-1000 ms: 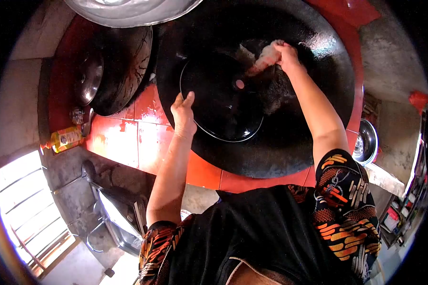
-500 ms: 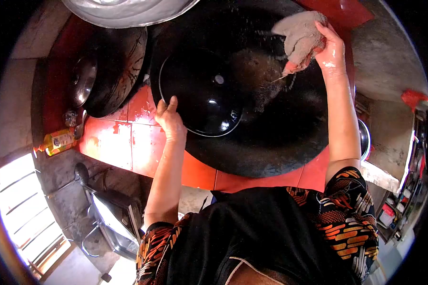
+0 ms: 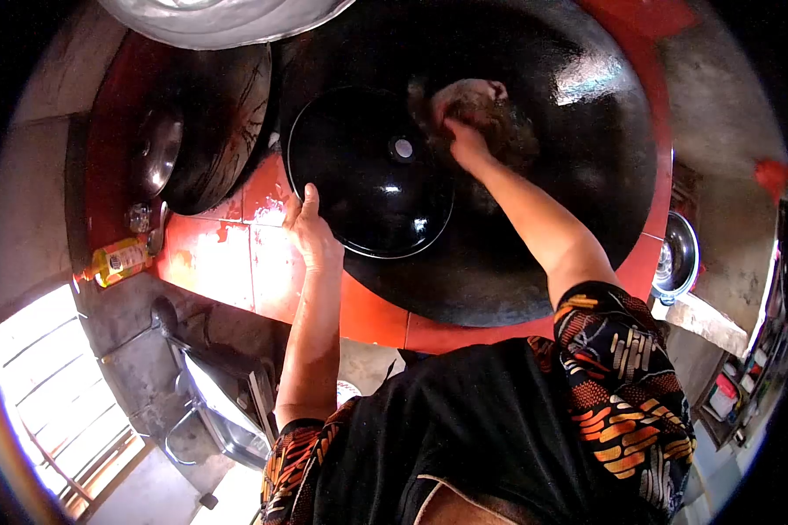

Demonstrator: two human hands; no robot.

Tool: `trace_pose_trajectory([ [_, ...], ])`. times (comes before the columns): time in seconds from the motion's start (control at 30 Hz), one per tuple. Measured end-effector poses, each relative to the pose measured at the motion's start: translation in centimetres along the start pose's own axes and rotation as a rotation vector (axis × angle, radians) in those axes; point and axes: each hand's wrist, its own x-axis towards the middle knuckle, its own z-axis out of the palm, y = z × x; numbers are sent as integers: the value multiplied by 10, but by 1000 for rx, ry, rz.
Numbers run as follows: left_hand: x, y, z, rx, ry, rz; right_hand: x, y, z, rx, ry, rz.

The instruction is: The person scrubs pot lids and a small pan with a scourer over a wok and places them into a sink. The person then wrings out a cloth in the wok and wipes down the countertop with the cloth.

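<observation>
Presumably, steadiness was needed where the black lid [image 3: 368,188] was pinched by the left hand [image 3: 313,232]; cloth [image 3: 479,90] lay at the right hand [image 3: 468,144], closure indiscernible.

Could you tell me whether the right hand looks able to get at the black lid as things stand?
Probably yes: the right hand is close beside the black lid, with nothing visible between them. It has a cloth, though, which it would likely have to release; the left hand holds the lid.

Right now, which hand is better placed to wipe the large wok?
Probably the right hand: it has the cloth inside the large wok; the left hand holds the black lid by its rim.
</observation>
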Motion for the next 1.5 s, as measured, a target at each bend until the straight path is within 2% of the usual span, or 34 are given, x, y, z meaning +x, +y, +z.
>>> trace_pose_trajectory([
  [0.1,12,-8,-11,-30,-77,75,-32,-5,-39,-409,-226,-41],
  [0.13,11,-12,-11,-15,-77,87,-31,12,-39,-452,-71,22],
  [0.2,8,-20,-5,6,-82,120,-24,26,-36,-343,-76,333],
  [0.23,12,-31,-1,32,-52,175,-28,14,-39,-294,-127,354],
  [0.27,12,-44,1,-23,-49,120,-36,2,-41,-246,-177,374],
  [0.33,3,-46,18,-131,-1,-52,-59,-8,-38,62,-152,316],
  [0.37,7,-54,14,-129,-45,-71,-77,-24,-35,154,24,112],
  [0.4,12,-66,8,-121,-86,-94,-87,-63,-57,227,-84,186],
  [0.47,17,-76,11,-70,-89,-109,-106,-129,-84,268,-125,-14],
  [0.53,5,-50,28,-216,-89,-271,-104,-157,-75,322,-253,-241],
  [0.6,19,-62,22,-194,-105,-287,-81,-167,-48,5,-47,-701],
  [0.7,14,-56,30,-253,-50,-246,-44,-198,-29,-192,148,-750],
  [0.8,10,-54,34,-109,7,-192,11,-218,-26,-364,29,-526],
  [0.87,17,-76,29,18,-6,-111,48,-210,-10,-425,70,-329],
  [0.9,9,-64,39,33,40,-77,61,-208,-14,-524,10,-215],
  [0.93,7,-65,38,112,25,-49,73,-205,-23,-432,-112,-28],
  [0.97,7,-67,37,189,10,-18,96,-178,-11,-387,-38,147],
  [1.0,9,-70,36,267,-4,13,97,-174,-40,-263,-139,264],
  [1.07,10,-73,36,256,-26,49,98,-140,-48,-4,13,401],
  [1.2,10,-70,37,319,-25,40,79,-181,-71,-369,-295,329],
  [1.23,9,-69,38,311,-16,30,69,-187,-68,-232,-236,314],
  [1.27,8,-67,38,306,-10,21,68,-172,-33,-428,-18,139],
  [1.37,8,-71,37,230,-4,42,10,-188,-10,-323,317,-281],
  [1.4,10,-73,39,185,-11,48,-15,-201,-20,-333,302,-305],
  [1.43,4,-66,46,8,-6,-33,-38,-206,-27,-288,274,-320],
  [1.5,11,-75,39,-75,-18,-98,-77,-197,-34,-226,285,-363],
])
